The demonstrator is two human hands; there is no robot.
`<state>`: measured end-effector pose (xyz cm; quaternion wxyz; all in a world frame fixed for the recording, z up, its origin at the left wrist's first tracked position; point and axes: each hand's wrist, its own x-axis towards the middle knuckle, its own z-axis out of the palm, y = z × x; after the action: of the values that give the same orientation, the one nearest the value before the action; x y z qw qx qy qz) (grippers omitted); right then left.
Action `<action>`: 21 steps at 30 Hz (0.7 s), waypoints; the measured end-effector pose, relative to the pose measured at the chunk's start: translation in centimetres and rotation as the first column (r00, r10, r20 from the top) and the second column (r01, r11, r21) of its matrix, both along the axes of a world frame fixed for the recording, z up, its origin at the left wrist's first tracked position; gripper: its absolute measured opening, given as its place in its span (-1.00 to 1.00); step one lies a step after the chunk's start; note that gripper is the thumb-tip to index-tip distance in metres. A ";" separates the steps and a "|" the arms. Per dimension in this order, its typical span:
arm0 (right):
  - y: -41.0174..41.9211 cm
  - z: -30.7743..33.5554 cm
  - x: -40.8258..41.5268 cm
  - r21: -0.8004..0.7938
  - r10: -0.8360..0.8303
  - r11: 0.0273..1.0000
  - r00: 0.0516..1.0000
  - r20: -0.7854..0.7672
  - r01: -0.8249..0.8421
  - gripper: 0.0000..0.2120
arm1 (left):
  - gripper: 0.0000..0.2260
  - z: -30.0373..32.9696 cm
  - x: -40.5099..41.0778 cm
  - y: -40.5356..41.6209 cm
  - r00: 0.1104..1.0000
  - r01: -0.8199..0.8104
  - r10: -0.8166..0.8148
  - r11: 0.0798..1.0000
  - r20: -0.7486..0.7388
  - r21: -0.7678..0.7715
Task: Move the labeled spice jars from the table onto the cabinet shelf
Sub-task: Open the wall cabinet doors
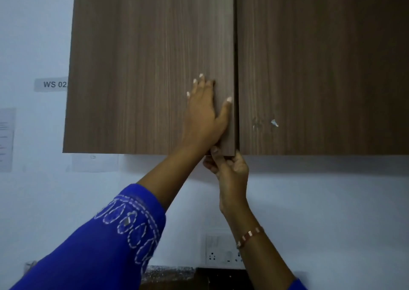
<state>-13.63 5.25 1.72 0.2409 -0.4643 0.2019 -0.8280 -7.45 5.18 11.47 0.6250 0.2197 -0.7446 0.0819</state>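
Note:
A brown wood-grain wall cabinet fills the upper view, with a left door point(143, 68) and a right door point(321, 68). My left hand point(204, 112) lies flat on the left door near its right edge, fingers straight and thumb along the edge. My right hand point(228, 165) is below, its fingers curled round the bottom right corner of the left door. A narrow dark gap shows between the two doors. No spice jars and no shelf are in view.
A white wall surrounds the cabinet. A "WS 02" label point(52, 84) and papers point(6, 139) hang on the left. A switch and socket plate point(221, 251) sits low on the wall. A dark countertop edge point(177, 274) shows at the bottom.

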 end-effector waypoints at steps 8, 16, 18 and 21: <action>3.8 -0.8 4.0 -0.187 -0.271 0.950 0.957 -0.104 0.249 -0.78 | -0.16 3.2 0.0 6.3 0.976 -0.194 0.207 0.968 -0.071 0.158; 4.7 0.2 5.7 -0.220 -0.204 0.962 0.963 -0.175 0.164 -0.77 | -0.14 3.1 2.0 9.1 0.977 -0.204 0.212 0.958 -0.015 0.203; 5.0 0.8 7.2 -0.219 -0.168 0.967 0.971 -0.169 0.129 -0.69 | -0.13 3.1 3.2 9.5 0.982 -0.184 0.191 0.962 -0.016 0.200; 4.8 0.6 10.4 -0.248 -0.128 0.965 0.978 -0.165 0.084 -0.87 | -0.13 3.2 5.6 10.4 0.987 -0.147 0.155 0.975 -0.036 0.167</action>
<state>-3.26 10.06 2.37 0.1191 -0.5512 0.1461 -0.8128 -1.83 15.57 14.66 0.6150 0.3279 -0.7144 0.0623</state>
